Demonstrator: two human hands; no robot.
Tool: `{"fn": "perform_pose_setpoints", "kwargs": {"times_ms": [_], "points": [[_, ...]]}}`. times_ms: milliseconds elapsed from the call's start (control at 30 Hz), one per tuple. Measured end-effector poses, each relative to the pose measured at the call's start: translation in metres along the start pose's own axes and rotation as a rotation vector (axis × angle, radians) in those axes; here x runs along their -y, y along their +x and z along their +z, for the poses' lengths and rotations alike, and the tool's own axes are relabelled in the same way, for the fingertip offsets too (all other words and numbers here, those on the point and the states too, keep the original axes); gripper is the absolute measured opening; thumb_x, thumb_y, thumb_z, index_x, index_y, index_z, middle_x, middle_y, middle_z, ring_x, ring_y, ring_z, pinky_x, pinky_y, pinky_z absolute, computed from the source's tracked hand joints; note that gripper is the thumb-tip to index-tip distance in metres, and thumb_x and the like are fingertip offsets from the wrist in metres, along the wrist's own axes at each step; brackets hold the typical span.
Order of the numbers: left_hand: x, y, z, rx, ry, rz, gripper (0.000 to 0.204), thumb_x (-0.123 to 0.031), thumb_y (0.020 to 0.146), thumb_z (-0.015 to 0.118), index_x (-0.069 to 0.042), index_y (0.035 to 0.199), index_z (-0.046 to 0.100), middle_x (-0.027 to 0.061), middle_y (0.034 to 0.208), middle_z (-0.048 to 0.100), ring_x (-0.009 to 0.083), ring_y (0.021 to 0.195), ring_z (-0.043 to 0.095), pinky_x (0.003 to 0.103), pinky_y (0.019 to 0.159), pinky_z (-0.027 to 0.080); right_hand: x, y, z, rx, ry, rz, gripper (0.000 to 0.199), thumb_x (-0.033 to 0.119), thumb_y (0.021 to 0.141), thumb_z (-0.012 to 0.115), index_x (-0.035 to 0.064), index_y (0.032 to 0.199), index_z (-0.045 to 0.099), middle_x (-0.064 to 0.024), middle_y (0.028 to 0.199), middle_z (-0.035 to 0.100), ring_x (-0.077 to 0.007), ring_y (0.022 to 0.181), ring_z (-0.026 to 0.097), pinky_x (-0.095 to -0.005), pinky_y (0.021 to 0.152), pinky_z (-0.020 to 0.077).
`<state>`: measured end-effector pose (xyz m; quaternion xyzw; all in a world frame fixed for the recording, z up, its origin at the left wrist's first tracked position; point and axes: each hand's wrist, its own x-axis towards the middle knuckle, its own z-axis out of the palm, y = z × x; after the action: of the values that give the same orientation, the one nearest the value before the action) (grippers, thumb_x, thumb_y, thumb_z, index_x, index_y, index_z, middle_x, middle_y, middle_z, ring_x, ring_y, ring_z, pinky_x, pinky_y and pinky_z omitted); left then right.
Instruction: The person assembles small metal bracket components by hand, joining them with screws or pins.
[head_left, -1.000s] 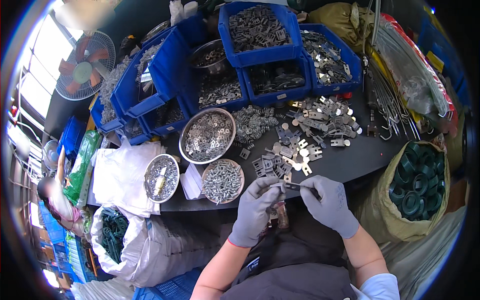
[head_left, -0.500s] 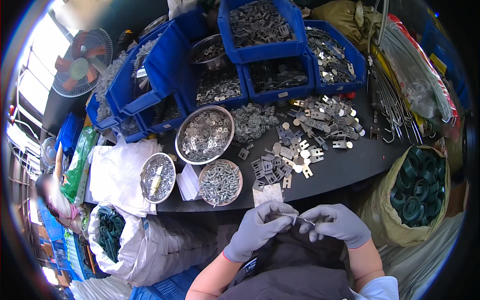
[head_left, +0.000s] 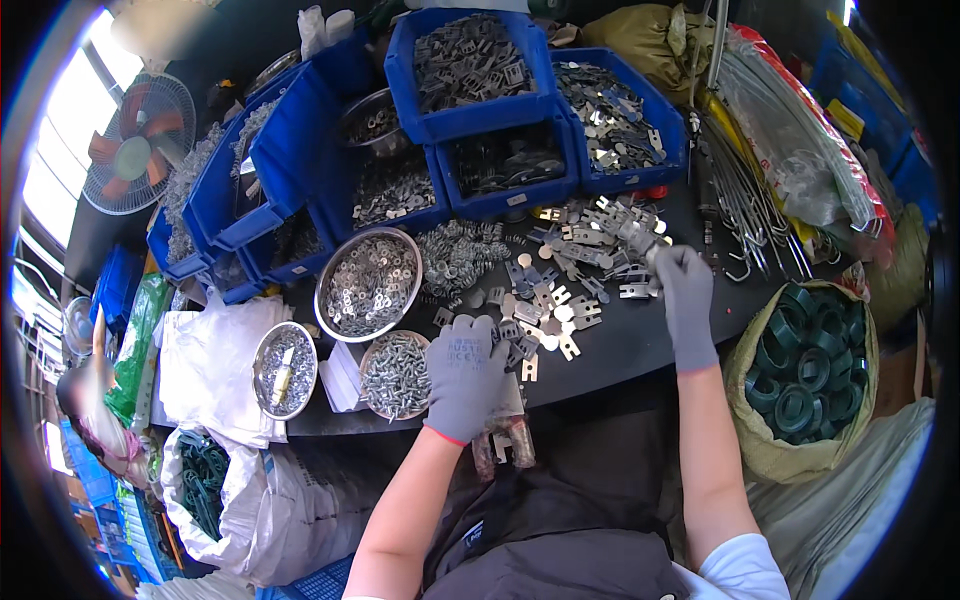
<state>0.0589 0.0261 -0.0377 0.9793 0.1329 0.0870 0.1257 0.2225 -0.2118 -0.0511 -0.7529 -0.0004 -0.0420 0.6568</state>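
My left hand (head_left: 465, 378), in a grey glove, is at the table's front edge, back of the hand up. Its fingertips are hidden beside the near heap of grey metal brackets (head_left: 517, 344). My right hand (head_left: 688, 305), gloved alike, reaches to the right side of the pile of flat forked metal clips (head_left: 583, 236). Thumb and fingers pinch together there, and what is between them is too blurred to name. Just below my left hand, a small metal fixture (head_left: 503, 447) with brownish wrapped sides sticks out at the table edge.
Left of my left hand stand a bowl of screws (head_left: 396, 378), a steel bowl of washers (head_left: 370, 285) and a heap of springs (head_left: 465, 255). Blue bins (head_left: 470, 125) line the back. Wire hooks (head_left: 760, 215) lie right, above a sack of green rings (head_left: 800, 370).
Both hands have parted from in front of my body, where they held a small metal piece together. The left went to the near brackets, the right far out to the clip pile. The view shifted.
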Motion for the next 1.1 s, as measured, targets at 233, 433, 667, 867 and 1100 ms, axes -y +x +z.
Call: {"fn": "perform_pose_setpoints", "kwargs": {"times_ms": [233, 433, 667, 867, 1100], "points": [[0.016, 0.004, 0.007, -0.061, -0.088, -0.064, 0.020, -0.023, 0.080, 0.065, -0.008, 0.093, 0.064, 0.0117, 0.097, 0.061, 0.0309, 0.093, 0.060, 0.043, 0.078, 0.049, -0.008, -0.012, 0.017, 0.012, -0.657, -0.557, 0.016, 0.016, 0.080, 0.063, 0.0131, 0.096, 0.065, -0.0077, 0.092, 0.062, -0.0267, 0.085, 0.063, -0.0418, 0.071, 0.0486], [0.009, 0.007, 0.010, -0.340, -0.070, 0.106, 0.011, -0.013, 0.078, 0.062, -0.007, 0.088, 0.060, 0.0111, 0.100, 0.062, 0.0306, 0.090, 0.061, 0.042, 0.076, 0.050, -0.006, -0.038, 0.043, 0.250, -0.838, -0.668, 0.019, 0.016, 0.080, 0.062, 0.0145, 0.099, 0.066, -0.0071, 0.092, 0.062, -0.0251, 0.087, 0.062, -0.0373, 0.074, 0.0492], [0.002, -0.002, -0.012, -0.377, -0.503, 0.048, 0.018, -0.008, 0.084, 0.063, -0.001, 0.102, 0.064, 0.0140, 0.090, 0.066, 0.0258, 0.081, 0.065, 0.035, 0.072, 0.051, 0.000, -0.037, 0.044, 0.532, -1.075, -0.494, 0.021, 0.017, 0.080, 0.060, 0.0126, 0.100, 0.066, -0.0089, 0.094, 0.062, -0.0268, 0.088, 0.062, -0.0396, 0.074, 0.0489], [0.006, -0.021, -0.002, -0.201, -0.948, -0.029, 0.026, -0.006, 0.091, 0.057, 0.002, 0.116, 0.062, 0.0066, 0.096, 0.068, 0.0089, 0.078, 0.062, 0.023, 0.070, 0.050, 0.000, -0.040, 0.045, 0.619, -0.957, -0.751, 0.027, 0.019, 0.077, 0.061, 0.0142, 0.104, 0.065, -0.0076, 0.098, 0.062, -0.0266, 0.096, 0.061, -0.0415, 0.079, 0.0496], [0.000, -0.042, -0.022, 0.145, -1.552, -0.367, 0.028, -0.009, 0.090, 0.062, 0.004, 0.114, 0.056, 0.0055, 0.097, 0.065, 0.0074, 0.085, 0.060, 0.021, 0.075, 0.049, 0.002, -0.055, 0.039, 0.628, -1.032, -0.653, 0.025, 0.016, 0.074, 0.062, 0.0137, 0.099, 0.064, -0.0066, 0.090, 0.064, -0.0260, 0.085, 0.062, -0.0390, 0.073, 0.0500]]}}
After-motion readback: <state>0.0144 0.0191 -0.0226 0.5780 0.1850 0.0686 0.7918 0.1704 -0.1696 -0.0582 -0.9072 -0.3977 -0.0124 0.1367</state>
